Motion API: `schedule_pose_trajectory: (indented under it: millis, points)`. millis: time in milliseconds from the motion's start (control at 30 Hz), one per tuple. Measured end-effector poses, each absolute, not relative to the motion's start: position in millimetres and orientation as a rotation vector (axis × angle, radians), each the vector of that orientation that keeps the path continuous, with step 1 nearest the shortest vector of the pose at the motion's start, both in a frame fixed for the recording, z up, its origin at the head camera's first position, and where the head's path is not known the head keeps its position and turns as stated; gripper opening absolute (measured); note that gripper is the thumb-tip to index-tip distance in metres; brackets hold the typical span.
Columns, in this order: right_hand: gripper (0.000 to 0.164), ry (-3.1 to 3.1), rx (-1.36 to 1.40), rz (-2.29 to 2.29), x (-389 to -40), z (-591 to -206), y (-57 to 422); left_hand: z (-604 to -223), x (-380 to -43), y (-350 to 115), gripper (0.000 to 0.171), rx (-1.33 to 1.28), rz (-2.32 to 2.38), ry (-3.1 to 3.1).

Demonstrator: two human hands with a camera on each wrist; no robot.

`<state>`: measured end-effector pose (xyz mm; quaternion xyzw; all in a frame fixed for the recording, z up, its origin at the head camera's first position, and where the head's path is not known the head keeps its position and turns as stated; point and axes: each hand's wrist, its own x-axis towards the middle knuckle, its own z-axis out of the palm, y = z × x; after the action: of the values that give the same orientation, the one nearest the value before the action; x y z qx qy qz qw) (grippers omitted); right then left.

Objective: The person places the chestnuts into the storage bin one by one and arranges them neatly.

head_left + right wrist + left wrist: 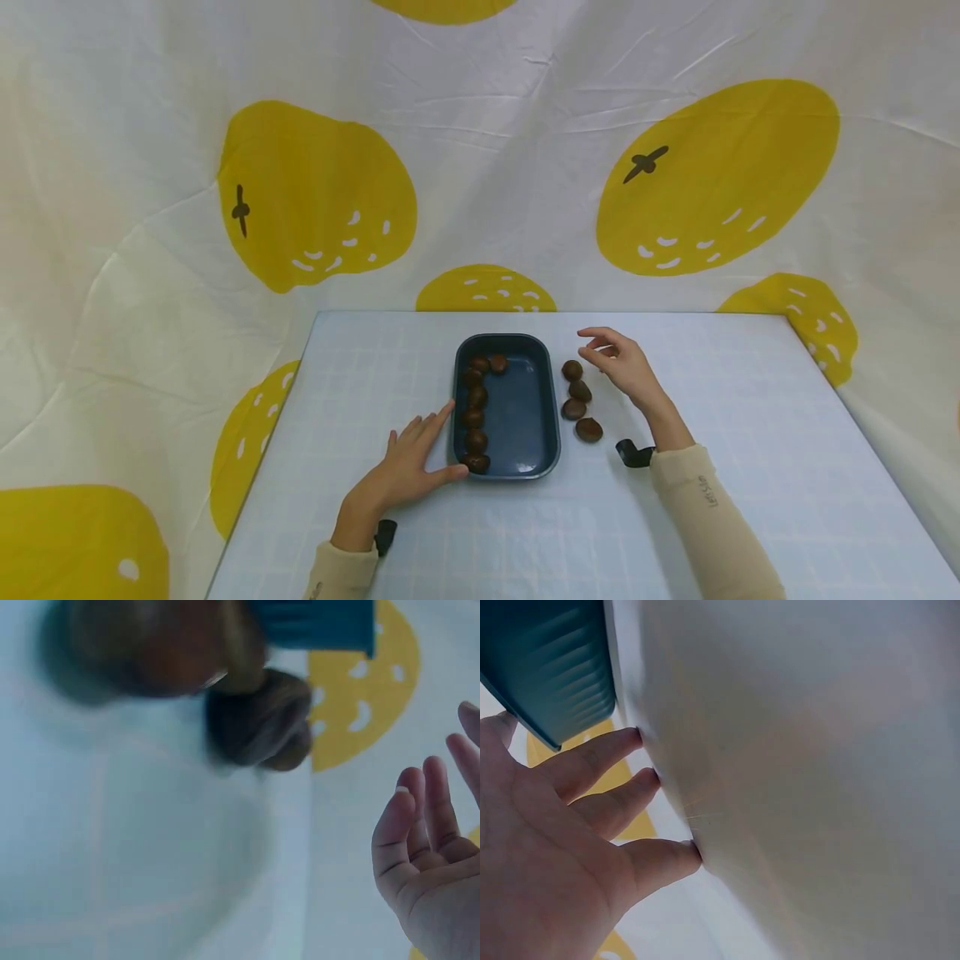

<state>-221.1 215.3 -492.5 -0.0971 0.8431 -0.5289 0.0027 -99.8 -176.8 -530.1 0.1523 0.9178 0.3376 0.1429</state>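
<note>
A dark blue rectangular tray lies on the table, with several brown chestnuts lined up along its left side and one more beside the top of that line. My left hand rests with spread fingers at the tray's left edge; in the left wrist view its fingertips touch the table beside the tray wall. To the right of the tray stands a loose column of several chestnuts. My right hand hovers by the top of this column, fingers loosely bent and nothing between them, as the right wrist view also shows.
The white table carries a faint grid pattern. Behind it hangs a white cloth printed with big yellow fruits. A black wrist camera juts out beside the right sleeve, and another beside the left.
</note>
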Motion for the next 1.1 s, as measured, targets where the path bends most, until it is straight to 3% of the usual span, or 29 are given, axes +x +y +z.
schedule_pose_trajectory:
  millis: [467, 1100]
  points:
    - [0.040, 2.672, -0.325, -1.263, -242.0, -532.6, 232.9, -529.3, -99.0, -175.1, 0.097, 0.438, 0.982, 2.645]
    - [0.044, 2.734, -0.576, -1.141, -246.5, -537.5, 229.0, -528.0, -98.6, -174.9, 0.098, 0.423, 0.970, 2.652]
